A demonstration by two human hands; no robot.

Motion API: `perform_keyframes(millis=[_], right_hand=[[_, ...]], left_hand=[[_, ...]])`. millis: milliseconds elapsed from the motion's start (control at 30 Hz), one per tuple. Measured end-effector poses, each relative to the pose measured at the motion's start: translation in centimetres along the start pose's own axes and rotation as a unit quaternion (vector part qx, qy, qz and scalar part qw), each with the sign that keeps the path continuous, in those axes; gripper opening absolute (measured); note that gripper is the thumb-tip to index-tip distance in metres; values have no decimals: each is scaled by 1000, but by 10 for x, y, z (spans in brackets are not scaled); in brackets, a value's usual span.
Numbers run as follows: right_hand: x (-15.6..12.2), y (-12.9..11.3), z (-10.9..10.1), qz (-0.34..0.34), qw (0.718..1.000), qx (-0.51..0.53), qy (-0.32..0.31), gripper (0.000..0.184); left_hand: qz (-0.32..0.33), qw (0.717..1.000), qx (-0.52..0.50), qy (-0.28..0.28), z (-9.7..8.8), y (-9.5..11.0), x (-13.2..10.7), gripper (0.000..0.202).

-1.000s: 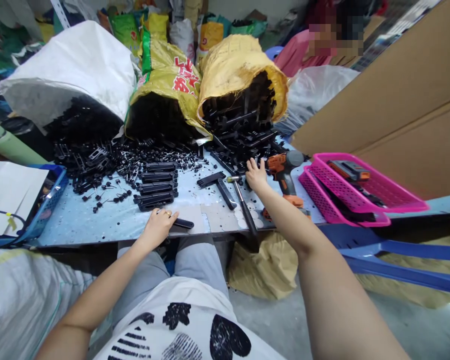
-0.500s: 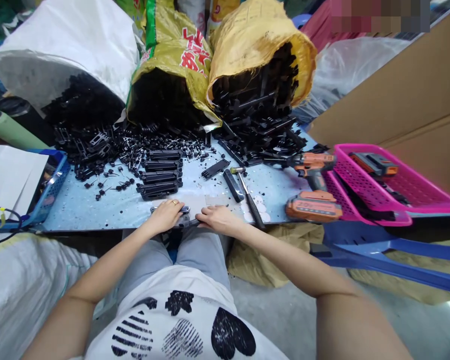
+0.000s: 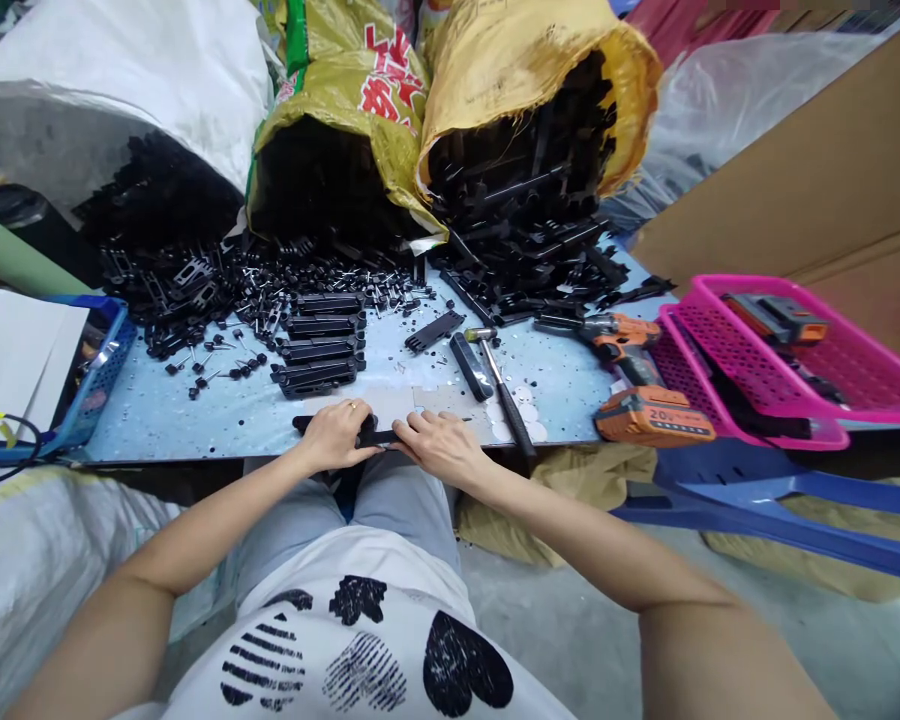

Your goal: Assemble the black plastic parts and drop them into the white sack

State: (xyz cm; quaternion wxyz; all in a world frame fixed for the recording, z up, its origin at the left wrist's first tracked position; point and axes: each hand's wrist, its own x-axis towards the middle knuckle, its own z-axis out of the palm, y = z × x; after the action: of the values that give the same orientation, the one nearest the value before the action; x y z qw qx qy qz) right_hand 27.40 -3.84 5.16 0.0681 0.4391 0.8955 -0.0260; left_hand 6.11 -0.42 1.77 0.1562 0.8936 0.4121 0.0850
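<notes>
At the table's front edge, my left hand (image 3: 339, 435) is closed round a long black plastic part (image 3: 377, 438), whose end pokes out left of the fingers. My right hand (image 3: 444, 446) grips the right side of that part with bent fingers; a thin dark tip shows just beyond the knuckles. How the pieces meet under my fingers is hidden. Beyond my left hand lies a row of black plastic housings (image 3: 319, 375). Past my right hand are a dark block (image 3: 470, 367), a hammer (image 3: 506, 395) and a flat black plate (image 3: 433, 332).
Three sacks, white (image 3: 142, 70), green-yellow (image 3: 330, 85) and yellow (image 3: 510, 75), spill black parts across the back. An orange cordless drill (image 3: 634, 365) lies beside pink baskets (image 3: 881, 395) at right. A blue basket (image 3: 112, 375) with papers stands left.
The part between my hands has turned from a greyish face to a dark one, with its black end now showing at left. The camera view has shifted slightly.
</notes>
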Motion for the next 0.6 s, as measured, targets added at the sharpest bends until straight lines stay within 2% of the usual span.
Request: perform_keyframes(millis=[100,200,300,367,467,533,600], right_hand=[[3,1,-10,-23,999,-22,14,35],[7,10,-16,-50,998,-21,11,34],[10,22,-9,-69,997,-13,8,33],[11,30,4,-66,998,-1,8,34],[10,38,24,-54,998,27,25,35],[6,48,31,-57,996,52,51,36],[-3,72,29,-10,993,73,90,37]], left_hand=[[2,999,-3,54,7,-2,-4,43],[6,997,-12,78,12,-4,-7,46],[3,998,-4,58,10,-1,-7,52],[26,999,5,36,5,3,3,58],[47,998,23,39,-9,6,47,55],[-10,998,37,44,-18,0,95,39],[-89,994,47,32,-23,-11,146,34]])
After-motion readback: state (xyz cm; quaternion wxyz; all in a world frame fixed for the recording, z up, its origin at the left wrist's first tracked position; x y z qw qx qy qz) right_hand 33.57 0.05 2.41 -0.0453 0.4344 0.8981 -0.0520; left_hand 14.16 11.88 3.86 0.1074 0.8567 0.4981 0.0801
